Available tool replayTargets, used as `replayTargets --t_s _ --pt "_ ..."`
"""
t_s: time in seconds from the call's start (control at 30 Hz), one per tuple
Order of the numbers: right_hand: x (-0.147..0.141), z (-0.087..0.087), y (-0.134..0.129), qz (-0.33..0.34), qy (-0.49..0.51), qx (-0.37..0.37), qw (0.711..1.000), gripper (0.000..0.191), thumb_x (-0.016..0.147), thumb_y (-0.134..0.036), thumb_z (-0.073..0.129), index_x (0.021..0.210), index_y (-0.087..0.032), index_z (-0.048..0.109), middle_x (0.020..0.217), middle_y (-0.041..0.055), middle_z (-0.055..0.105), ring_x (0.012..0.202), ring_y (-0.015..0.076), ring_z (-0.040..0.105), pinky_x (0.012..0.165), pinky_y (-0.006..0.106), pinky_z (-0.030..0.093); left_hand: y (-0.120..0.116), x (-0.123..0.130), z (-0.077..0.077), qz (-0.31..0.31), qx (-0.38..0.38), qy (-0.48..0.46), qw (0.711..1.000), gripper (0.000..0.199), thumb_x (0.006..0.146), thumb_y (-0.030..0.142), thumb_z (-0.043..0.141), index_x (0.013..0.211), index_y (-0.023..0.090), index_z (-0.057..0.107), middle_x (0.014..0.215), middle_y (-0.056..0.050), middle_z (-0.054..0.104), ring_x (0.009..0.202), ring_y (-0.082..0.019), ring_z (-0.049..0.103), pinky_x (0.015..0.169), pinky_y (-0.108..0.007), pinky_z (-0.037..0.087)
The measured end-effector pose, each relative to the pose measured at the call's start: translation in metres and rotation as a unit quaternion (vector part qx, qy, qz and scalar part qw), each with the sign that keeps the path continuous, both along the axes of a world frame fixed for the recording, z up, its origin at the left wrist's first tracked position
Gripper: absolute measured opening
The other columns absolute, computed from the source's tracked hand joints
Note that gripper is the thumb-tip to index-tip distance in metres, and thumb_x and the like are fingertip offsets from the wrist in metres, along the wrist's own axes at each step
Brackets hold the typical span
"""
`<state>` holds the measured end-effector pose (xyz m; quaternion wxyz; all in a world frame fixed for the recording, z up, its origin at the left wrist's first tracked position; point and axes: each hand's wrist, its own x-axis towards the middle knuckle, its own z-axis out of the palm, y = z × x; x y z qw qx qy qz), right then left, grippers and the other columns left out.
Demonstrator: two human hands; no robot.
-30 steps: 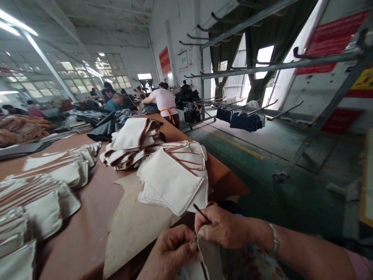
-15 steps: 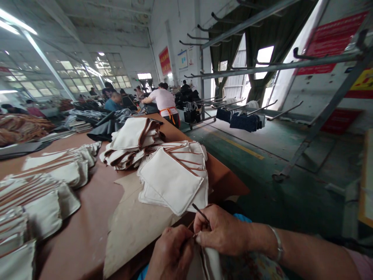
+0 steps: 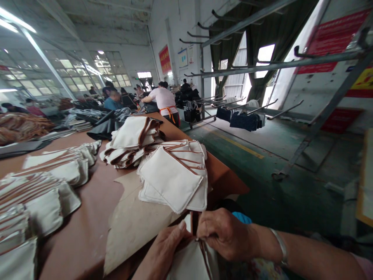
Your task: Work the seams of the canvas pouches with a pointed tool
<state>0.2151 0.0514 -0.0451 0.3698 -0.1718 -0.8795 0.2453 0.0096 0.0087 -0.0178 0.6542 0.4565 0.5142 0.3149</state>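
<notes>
Low in the view, my left hand [image 3: 166,245] grips the edge of a white fabric pouch [image 3: 186,261] with brown edging, thumb stretched along its upper side. My right hand [image 3: 225,233] is closed, its fingers curled at the pouch's brown opening; whatever is between the fingertips is hidden. A tiny shiny metal bit, perhaps a zipper slider [image 3: 197,239], shows between the hands. Just beyond them, a fanned stack of similar white pouches [image 3: 171,177] lies on the table.
Another white pile [image 3: 132,134] stands behind the stack. Rows of white pieces [image 3: 43,210] cover the left of the brown table [image 3: 90,217]. Brown paper [image 3: 134,229] lies near me. A metal rack [image 3: 305,144] with prongs stands right. A co-worker [image 3: 163,99] bends over the table's far end.
My left hand has opened out along the pouch, showing more of it. My right hand has turned and shifted slightly; the thin dark piece sticking up from its fingers no longer shows.
</notes>
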Motion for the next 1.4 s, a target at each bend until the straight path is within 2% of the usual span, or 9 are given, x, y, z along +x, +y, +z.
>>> replayTargets --t_s 0.3,0.37,0.43,0.57,0.8,1.0,1.1,1.2,1.4 --pt "0.001 -0.004 0.001 0.046 0.009 0.111 0.993 0.011 0.084 -0.014 0.043 0.088 -0.020 0.051 0.078 0.0055 0.060 0.070 0.0173 0.054 0.062 0.027 0.042 0.009 -0.011 -0.019 -0.134 0.004 0.039 0.990 0.054 0.076 0.068 0.066 0.075 0.016 0.053 0.063 0.004 0.041 0.055 -0.008 0.030 0.049 -0.023 0.020" --pt "0.002 -0.001 0.001 0.053 0.016 0.060 0.997 0.009 0.087 -0.016 0.044 0.087 -0.019 0.053 0.076 0.0046 0.059 0.070 0.0166 0.054 0.064 0.027 0.043 0.006 -0.009 -0.012 -0.129 0.034 0.067 0.989 0.053 0.078 0.067 0.064 0.076 0.015 0.055 0.062 0.005 0.042 0.055 -0.009 0.032 0.049 -0.022 0.021" --pt "0.004 0.004 0.002 0.060 0.017 -0.096 0.993 0.011 0.089 -0.025 0.052 0.095 -0.017 0.055 0.077 0.0025 0.058 0.069 0.0144 0.053 0.064 0.025 0.044 0.001 -0.006 -0.004 -0.120 0.068 0.099 0.985 0.049 0.082 0.064 0.060 0.076 0.015 0.057 0.063 0.005 0.042 0.056 -0.010 0.034 0.049 -0.022 0.023" --pt "0.007 0.017 0.011 0.070 -0.010 -0.399 0.914 0.036 0.094 -0.047 0.052 0.104 -0.013 0.059 0.076 -0.0019 0.053 0.062 0.0092 0.045 0.058 0.020 0.039 -0.004 -0.002 0.004 -0.099 0.167 0.183 0.964 0.035 0.090 0.046 0.053 0.072 0.016 0.058 0.066 0.003 0.043 0.061 -0.012 0.038 0.053 -0.022 0.030" --pt "-0.001 0.018 0.025 0.088 -0.145 -0.322 0.931 0.012 0.082 -0.025 0.064 0.080 -0.013 0.064 0.070 -0.0037 0.055 0.064 0.0090 0.048 0.058 0.018 0.036 -0.001 -0.002 -0.001 -0.109 0.294 0.288 0.905 0.019 0.085 0.020 0.049 0.069 0.018 0.059 0.069 -0.001 0.055 0.065 -0.015 0.048 0.061 -0.023 0.034" --pt "-0.004 0.001 0.023 0.116 -0.062 -0.387 0.913 0.025 0.083 -0.036 0.065 0.080 -0.011 0.064 0.068 -0.0029 0.054 0.061 0.0088 0.044 0.056 0.019 0.035 0.000 -0.009 -0.008 -0.108 0.099 0.053 0.988 0.039 0.088 0.054 0.057 0.072 0.018 0.050 0.063 0.006 0.035 0.056 -0.010 0.027 0.051 -0.023 0.021" --pt "-0.005 0.000 0.022 0.113 -0.039 -0.401 0.908 0.031 0.083 -0.041 0.066 0.077 -0.010 0.064 0.065 -0.0034 0.051 0.059 0.0081 0.041 0.054 0.019 0.032 0.003 -0.012 -0.016 -0.074 0.025 -0.063 0.995 0.052 0.088 0.066 0.048 0.067 0.019 0.046 0.060 0.007 0.029 0.054 -0.010 0.019 0.050 -0.025 0.016" --pt "-0.007 0.000 0.022 0.110 -0.037 -0.395 0.912 0.032 0.082 -0.042 0.065 0.075 -0.011 0.063 0.065 -0.0036 0.050 0.059 0.0082 0.040 0.054 0.019 0.032 0.005 -0.012 -0.015 -0.072 0.027 -0.042 0.996 0.061 0.092 0.070 0.033 0.066 0.017 0.049 0.062 0.005 0.030 0.057 -0.011 0.021 0.051 -0.026 0.017" --pt "-0.010 -0.006 0.022 0.098 -0.049 -0.409 0.906 0.035 0.084 -0.045 0.064 0.075 -0.012 0.061 0.065 -0.0033 0.050 0.060 0.0090 0.041 0.054 0.019 0.034 0.006 -0.008 -0.012 -0.160 0.063 -0.019 0.985 0.051 0.083 0.067 0.059 0.071 0.020 0.044 0.064 0.005 0.032 0.055 -0.009 0.023 0.050 -0.025 0.015"
